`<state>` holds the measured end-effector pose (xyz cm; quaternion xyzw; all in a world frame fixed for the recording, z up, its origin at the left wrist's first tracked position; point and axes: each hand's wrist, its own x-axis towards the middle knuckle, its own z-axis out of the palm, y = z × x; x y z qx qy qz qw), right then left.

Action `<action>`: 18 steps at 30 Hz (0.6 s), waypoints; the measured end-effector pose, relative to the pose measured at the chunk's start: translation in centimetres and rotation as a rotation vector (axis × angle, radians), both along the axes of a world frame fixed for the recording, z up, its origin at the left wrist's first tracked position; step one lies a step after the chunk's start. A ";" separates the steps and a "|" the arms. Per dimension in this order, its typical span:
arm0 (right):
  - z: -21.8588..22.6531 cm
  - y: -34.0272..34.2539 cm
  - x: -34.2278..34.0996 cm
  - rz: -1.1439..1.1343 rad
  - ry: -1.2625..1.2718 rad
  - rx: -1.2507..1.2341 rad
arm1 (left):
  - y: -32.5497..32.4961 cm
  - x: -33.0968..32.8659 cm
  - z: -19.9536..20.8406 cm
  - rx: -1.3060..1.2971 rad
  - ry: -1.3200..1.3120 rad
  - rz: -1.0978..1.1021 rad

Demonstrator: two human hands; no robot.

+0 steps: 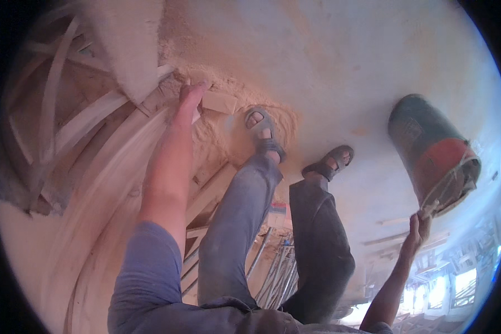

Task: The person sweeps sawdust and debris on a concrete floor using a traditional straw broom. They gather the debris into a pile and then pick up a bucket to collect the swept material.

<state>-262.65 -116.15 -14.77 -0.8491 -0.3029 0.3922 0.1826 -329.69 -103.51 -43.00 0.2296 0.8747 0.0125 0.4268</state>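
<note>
My left hand [193, 93] reaches down to the sawdust [228, 83] by the wood pieces. Its fingers look curled, partly hidden, around something I cannot make out. Just right of it lies a pale wood block [220, 102]. Out to the right, my right hand [421, 227] is closed on the rim of a bucket [428, 139], at or beside its handle. The bucket is dark green with a red band near the mouth. It is tilted, its mouth toward me; its inside is mostly hidden.
Long curved wood pieces [86, 119] and a broad pale board [131, 50] crowd the left side. My sandalled feet [261, 131] stand beside the sawdust on the grey floor [328, 67]. Behind my legs are metal bars [281, 273]; strips of wood [398, 238] lie beyond the bucket.
</note>
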 end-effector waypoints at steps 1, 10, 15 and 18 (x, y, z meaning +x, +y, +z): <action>-0.4 0.3 -0.8 -0.013 0.013 0.018 | -0.1 -1.5 -2.0 -0.022 0.070 0.008; -0.3 0.7 0.7 0.116 -0.011 -0.119 | -2.5 -7.0 -7.5 0.126 0.134 -0.093; 1.9 1.4 0.3 -0.049 -0.021 -0.088 | -1.7 -1.4 -0.9 0.380 -0.336 0.614; 2.5 1.3 2.1 -0.095 0.080 -0.040 | -1.7 -0.3 2.1 0.260 -0.448 0.629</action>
